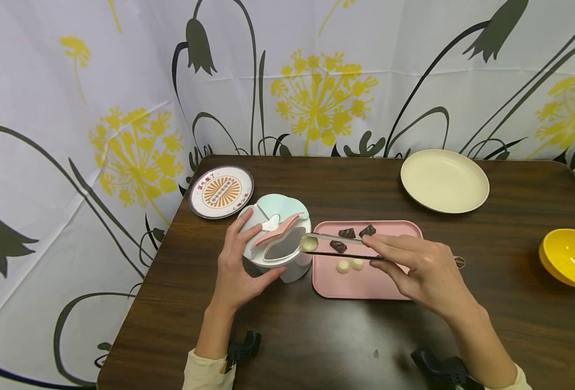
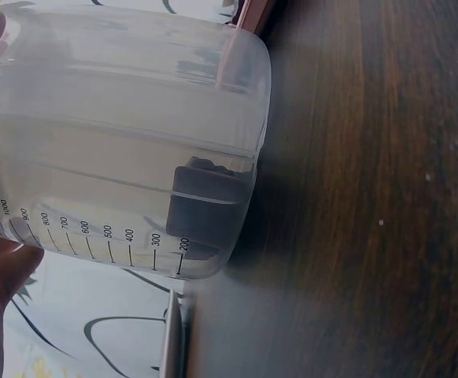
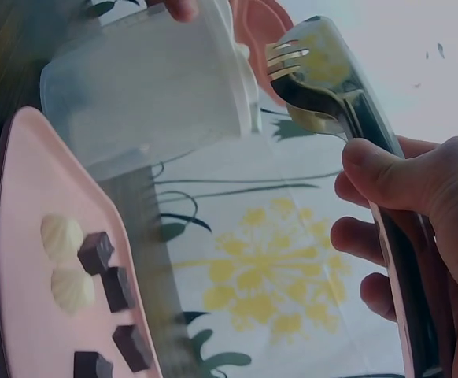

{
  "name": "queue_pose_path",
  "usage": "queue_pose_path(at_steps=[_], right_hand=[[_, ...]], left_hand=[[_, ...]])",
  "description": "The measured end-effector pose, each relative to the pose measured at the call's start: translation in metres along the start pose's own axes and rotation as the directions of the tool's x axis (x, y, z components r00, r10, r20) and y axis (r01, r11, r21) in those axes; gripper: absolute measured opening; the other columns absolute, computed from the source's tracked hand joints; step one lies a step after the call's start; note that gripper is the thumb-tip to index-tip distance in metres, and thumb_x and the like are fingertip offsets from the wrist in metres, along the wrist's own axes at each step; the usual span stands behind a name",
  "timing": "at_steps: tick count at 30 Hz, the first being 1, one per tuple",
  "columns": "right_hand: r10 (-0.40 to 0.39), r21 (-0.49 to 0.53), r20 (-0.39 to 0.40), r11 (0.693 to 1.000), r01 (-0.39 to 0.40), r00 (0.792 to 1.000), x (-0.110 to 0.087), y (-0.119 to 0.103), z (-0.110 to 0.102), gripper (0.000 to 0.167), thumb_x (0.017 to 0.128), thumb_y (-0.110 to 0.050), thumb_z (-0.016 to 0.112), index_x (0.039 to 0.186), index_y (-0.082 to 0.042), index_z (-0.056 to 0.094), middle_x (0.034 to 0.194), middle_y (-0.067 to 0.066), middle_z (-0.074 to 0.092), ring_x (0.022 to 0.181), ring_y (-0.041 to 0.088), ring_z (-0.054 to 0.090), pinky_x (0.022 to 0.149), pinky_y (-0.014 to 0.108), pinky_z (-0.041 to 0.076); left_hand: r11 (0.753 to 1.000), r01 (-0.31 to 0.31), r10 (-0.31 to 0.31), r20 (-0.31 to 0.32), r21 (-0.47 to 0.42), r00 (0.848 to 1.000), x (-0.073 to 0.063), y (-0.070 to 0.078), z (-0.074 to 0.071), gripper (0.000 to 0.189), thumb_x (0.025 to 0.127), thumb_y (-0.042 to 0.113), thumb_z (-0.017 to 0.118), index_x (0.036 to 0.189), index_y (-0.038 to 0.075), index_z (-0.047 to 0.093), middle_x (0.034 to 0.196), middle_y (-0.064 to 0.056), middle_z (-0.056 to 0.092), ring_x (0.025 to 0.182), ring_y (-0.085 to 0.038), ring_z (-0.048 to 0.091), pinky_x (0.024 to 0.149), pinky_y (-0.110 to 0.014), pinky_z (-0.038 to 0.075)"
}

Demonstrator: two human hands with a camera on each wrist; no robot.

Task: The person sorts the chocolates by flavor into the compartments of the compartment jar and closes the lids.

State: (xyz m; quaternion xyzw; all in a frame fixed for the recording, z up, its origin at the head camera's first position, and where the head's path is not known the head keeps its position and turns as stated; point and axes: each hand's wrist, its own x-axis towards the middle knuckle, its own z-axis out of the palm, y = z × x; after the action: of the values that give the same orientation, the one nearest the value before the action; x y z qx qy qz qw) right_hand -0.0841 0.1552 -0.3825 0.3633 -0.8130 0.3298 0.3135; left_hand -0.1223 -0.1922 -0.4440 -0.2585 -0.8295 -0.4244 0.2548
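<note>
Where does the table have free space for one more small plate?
The table is bare at the back, between the patterned plate and the cream plate, and at the right, between the pink tray and the yellow bowl, though the tongs poke in. The left is crowded: the left hand holds the container between patterned plate and tray.

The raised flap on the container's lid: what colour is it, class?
The flap is pink; the head view shows it best.

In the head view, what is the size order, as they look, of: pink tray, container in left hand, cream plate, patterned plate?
1. Pink tray
2. Container and cream plate: too alike to rank
3. Patterned plate
</note>
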Motion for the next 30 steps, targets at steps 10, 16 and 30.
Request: queue_pose_path(at_steps=[10, 16, 30], right_hand=[[-0.013, 0.018, 0.056, 1.000, 0.012, 0.998, 0.013, -0.001, 0.013, 0.030, 0.090, -0.028, 0.070, 0.117, -0.013, 0.074, 0.112, -0.002, 0.072, 0.092, 0.015, 0.070, 0.065, 0.033, 0.054], [-0.027, 0.027, 0.074, 0.999, 0.025, 0.997, 0.019, -0.001, 0.019, 0.032, 0.093, -0.033, 0.068, 0.117, -0.012, 0.073, 0.110, -0.001, 0.073, 0.090, 0.014, 0.070, 0.072, 0.037, 0.055], [0.010, -0.017, 0.135, 1.000, -0.007, 0.991, 0.025, -0.001, 0.020, 0.040, 0.093, -0.042, 0.065, 0.120, -0.015, 0.072, 0.111, -0.002, 0.072, 0.088, 0.014, 0.071, 0.068, 0.038, 0.054]], left_hand=[[1.000, -0.010, 0.010, -0.005, -0.002, 1.000, 0.000, -0.001, 0.000, 0.080, 0.071, 0.055, 0.082, 0.132, 0.010, 0.056, 0.153, -0.009, 0.036, 0.139, -0.032, 0.035, 0.111, -0.043, 0.031], [1.000, -0.015, 0.015, -0.008, -0.004, 1.000, 0.000, -0.001, 0.001, 0.079, 0.071, 0.054, 0.082, 0.132, 0.010, 0.056, 0.153, -0.010, 0.037, 0.139, -0.032, 0.036, 0.110, -0.043, 0.032], [0.999, -0.030, 0.030, -0.021, -0.019, 0.999, 0.002, 0.001, 0.001, 0.080, 0.065, 0.045, 0.088, 0.129, 0.006, 0.057, 0.151, -0.013, 0.038, 0.138, -0.034, 0.036, 0.110, -0.040, 0.031]])
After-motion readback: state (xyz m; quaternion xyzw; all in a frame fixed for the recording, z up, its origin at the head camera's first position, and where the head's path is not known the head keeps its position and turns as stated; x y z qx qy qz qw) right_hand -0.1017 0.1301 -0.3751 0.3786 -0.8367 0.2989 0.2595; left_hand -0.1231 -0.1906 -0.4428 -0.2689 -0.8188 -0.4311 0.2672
